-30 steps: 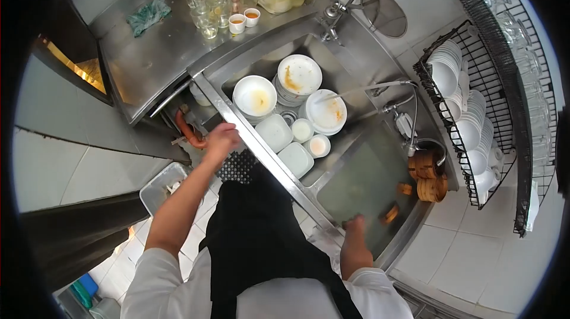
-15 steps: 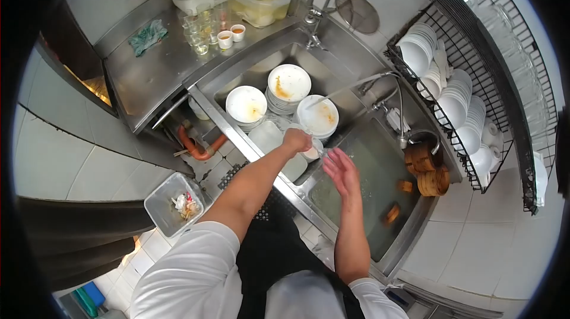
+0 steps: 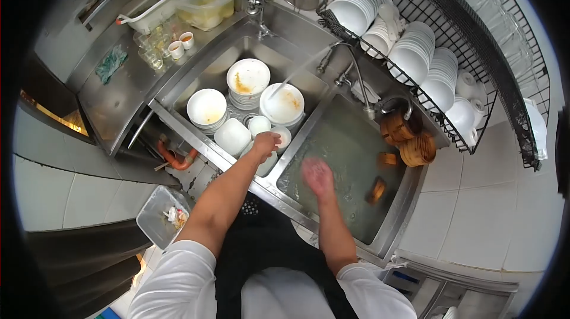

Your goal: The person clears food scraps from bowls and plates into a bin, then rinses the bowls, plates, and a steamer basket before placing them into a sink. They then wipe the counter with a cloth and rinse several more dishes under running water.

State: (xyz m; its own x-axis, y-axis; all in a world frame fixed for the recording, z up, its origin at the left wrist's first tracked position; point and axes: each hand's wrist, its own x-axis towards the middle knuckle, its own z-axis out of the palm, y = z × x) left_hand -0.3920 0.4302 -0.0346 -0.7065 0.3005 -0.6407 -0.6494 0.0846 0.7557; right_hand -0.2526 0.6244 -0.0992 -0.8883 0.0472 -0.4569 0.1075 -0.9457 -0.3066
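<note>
My left hand is over the near right part of the left sink, beside a small white bowl; its fingers look curled, and what they hold, if anything, is hidden. My right hand, blurred, hovers at the water of the right sink. Stacks of white dishes stand in the left sink: one at the left, one at the back and one at the right, the last two with orange-brown stains. A stream from the tap falls on the right stack. A square white bowl lies in front.
Bamboo steamers sit at the right sink's far corner, and brown pieces float nearby. A black wire rack holds white bowls at the upper right. Glasses and a tub stand on the left counter. A bin is below.
My hands have moved apart, the right one down toward the water of the right sink. The clear item between them is no longer visible there. The view has shifted to the right.
</note>
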